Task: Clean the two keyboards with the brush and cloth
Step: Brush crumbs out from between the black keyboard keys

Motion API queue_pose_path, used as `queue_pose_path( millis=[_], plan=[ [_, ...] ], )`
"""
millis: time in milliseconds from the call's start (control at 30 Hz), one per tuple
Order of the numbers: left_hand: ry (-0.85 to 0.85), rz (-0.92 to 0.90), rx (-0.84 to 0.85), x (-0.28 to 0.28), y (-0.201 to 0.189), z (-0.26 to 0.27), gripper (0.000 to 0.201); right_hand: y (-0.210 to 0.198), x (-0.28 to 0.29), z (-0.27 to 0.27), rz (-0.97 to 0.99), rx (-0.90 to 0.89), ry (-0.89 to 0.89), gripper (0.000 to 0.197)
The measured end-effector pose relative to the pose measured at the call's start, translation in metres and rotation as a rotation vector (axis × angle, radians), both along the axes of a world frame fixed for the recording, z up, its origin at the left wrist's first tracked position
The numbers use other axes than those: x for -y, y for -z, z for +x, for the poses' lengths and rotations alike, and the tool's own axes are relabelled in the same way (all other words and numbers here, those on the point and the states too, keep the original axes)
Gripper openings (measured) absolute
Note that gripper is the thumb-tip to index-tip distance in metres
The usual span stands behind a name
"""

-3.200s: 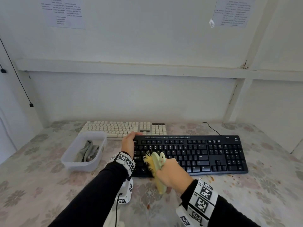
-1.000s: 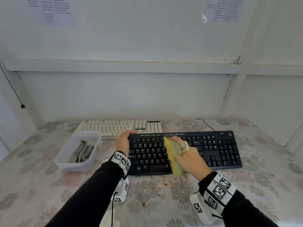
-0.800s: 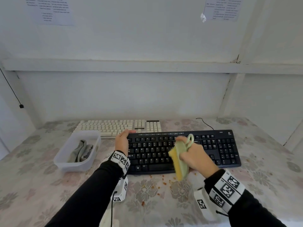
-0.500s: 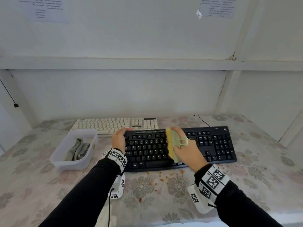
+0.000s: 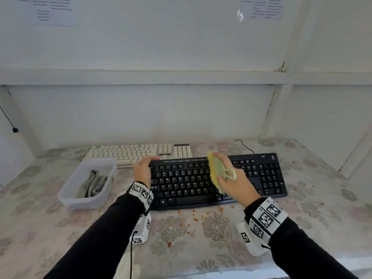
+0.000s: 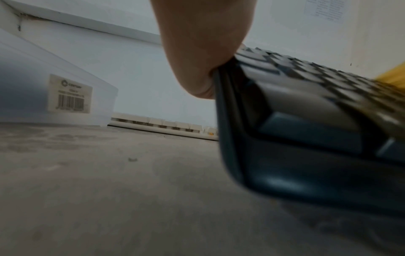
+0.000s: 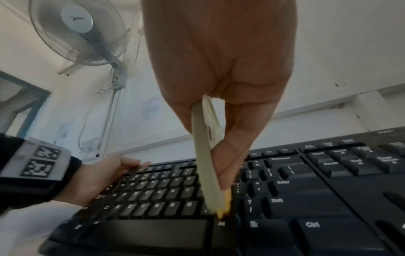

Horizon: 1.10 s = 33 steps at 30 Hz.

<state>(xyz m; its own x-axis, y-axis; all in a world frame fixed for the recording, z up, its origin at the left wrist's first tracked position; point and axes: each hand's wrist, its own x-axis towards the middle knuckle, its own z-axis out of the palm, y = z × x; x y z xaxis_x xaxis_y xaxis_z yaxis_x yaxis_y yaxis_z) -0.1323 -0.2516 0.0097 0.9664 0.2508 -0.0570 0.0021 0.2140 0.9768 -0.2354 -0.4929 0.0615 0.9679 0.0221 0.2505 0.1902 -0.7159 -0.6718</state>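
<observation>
The right hand (image 5: 233,182) has its fingers curled round the brush (image 5: 216,174), a pale green one with yellow bristles and a loop on its back. In the right wrist view the brush (image 7: 206,161) stands on its edge with the bristles down on the keys of the black keyboard (image 7: 306,199), near the Alt key, and the fingers (image 7: 232,155) pinch its flat body from both sides. In the head view the brush lies along the middle of the black keyboard (image 5: 261,178), from its far edge toward its near edge.

The left hand (image 5: 143,172) grips the left end of the black keyboard, at 9 o'clock from the brush. Its thumb lies over the far left corner. In the left wrist view the hand (image 6: 203,52) presses against the side of the keyboard (image 6: 306,138).

The white keyboard (image 5: 138,153) lies just behind the black one, at 11 o'clock from the left hand. At 8 o'clock from that hand stands a clear plastic tub (image 5: 70,195) with the grey cloth (image 5: 92,183) crumpled inside. Small orange crumbs (image 5: 195,219) are scattered on the flowered table cover (image 5: 322,218) just in front of the black keyboard, at 6 o'clock from the brush. A wall fan (image 7: 79,32) shows only in the right wrist view.
</observation>
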Motion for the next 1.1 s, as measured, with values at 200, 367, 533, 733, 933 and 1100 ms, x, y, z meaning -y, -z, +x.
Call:
queue_pose_path(
  millis=[200, 367, 533, 733, 933, 1100],
  plan=[
    [-0.01, 0.001, 0.007, 0.001, -0.001, -0.001, 0.039, -0.006, 0.006, -0.017, -0.071, -0.358, 0.008, 0.048],
    [-0.01, -0.008, 0.009, 0.001, -0.003, -0.003, 0.039, -0.013, 0.012, -0.004, 0.139, 0.015, 0.107, 0.058],
    [-0.023, -0.008, 0.021, 0.003, -0.006, -0.006, 0.038, 0.002, 0.011, -0.002, 0.094, 0.06, 0.035, 0.066],
    [-0.017, 0.001, 0.024, 0.002, -0.005, -0.005, 0.038, -0.005, 0.018, -0.012, 0.003, -0.322, 0.091, 0.047],
    [-0.011, -0.015, 0.007, 0.001, -0.004, -0.004, 0.038, -0.011, 0.029, -0.003, 0.103, 0.02, 0.161, 0.059],
    [-0.006, -0.02, -0.004, 0.001, -0.003, -0.003, 0.038, 0.006, 0.028, -0.006, 0.064, 0.053, 0.032, 0.067]
  ],
)
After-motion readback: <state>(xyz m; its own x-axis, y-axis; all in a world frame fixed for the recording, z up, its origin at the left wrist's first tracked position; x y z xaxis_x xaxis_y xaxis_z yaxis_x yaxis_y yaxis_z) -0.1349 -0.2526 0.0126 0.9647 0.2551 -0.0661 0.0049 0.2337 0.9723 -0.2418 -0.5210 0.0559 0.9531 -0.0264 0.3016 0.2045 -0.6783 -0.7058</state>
